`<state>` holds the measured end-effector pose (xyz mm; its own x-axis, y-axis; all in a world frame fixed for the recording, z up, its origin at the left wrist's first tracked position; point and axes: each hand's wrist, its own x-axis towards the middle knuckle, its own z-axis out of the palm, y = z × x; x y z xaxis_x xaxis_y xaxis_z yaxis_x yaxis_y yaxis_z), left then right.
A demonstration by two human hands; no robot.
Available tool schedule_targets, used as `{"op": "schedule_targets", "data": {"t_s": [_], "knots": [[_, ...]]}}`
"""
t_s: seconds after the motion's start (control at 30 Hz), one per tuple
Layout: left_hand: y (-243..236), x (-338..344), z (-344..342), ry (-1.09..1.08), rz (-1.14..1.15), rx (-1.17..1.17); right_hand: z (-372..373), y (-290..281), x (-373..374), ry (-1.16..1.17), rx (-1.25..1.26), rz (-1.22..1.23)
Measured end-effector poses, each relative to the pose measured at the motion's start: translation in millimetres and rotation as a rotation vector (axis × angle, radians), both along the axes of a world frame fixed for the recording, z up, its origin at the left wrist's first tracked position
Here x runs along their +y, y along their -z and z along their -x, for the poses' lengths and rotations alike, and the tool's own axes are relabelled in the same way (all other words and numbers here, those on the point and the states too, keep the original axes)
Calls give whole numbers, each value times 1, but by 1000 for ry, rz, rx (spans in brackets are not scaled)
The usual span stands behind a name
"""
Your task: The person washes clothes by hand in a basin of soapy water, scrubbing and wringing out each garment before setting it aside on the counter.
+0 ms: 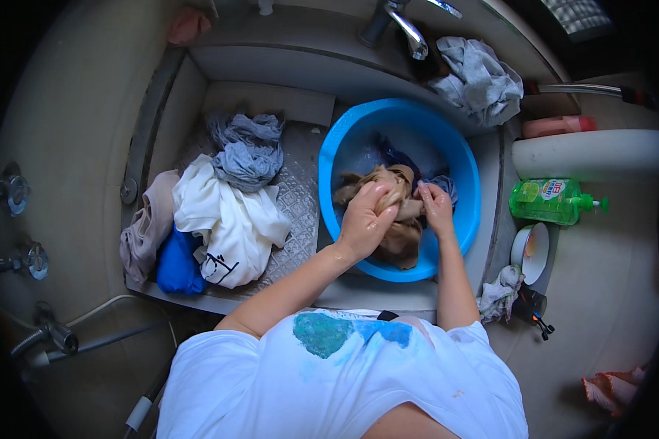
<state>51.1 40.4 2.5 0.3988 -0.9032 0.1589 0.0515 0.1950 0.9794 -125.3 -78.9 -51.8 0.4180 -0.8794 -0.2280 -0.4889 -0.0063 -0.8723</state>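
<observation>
Two wall valves sit at the far left. Next come a pinkish cloth, a blue cloth and a white cloth heaped together, with a grey cloth touching the white one's far side, all on a ridged board.

To the right stands a blue tub. Over it, the left hand is clenched around the tan cloth: a bunch of it is squeezed between thumb and fingers, some spills out beyond the knuckles on the far left, and a larger fold hangs below the thumb. The cloth bridges the gap between the hands. Behind it in the tub lies a dark blue cloth. The right hand pinches the tan cloth's right end, which lies just left of its fingertips; its curled fingers are partly hidden.

Farther right are a tap, a grey rag, a green bottle and a white bowl.
</observation>
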Motion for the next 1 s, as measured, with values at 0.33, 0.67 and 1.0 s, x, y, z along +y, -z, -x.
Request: {"op": "schedule_targets", "data": {"t_s": [0.33, 0.67, 1.0], "knots": [[-2, -6, -19, 107, -55, 745, -19, -69, -13, 184, -734, -413], [12, -6, -39, 127, 15, 900, -40, -45, 24, 65, -451, -320], [2, -14, -32, 210, -15, 1036, -57, -50, 41, 126, -444, -159]]}}
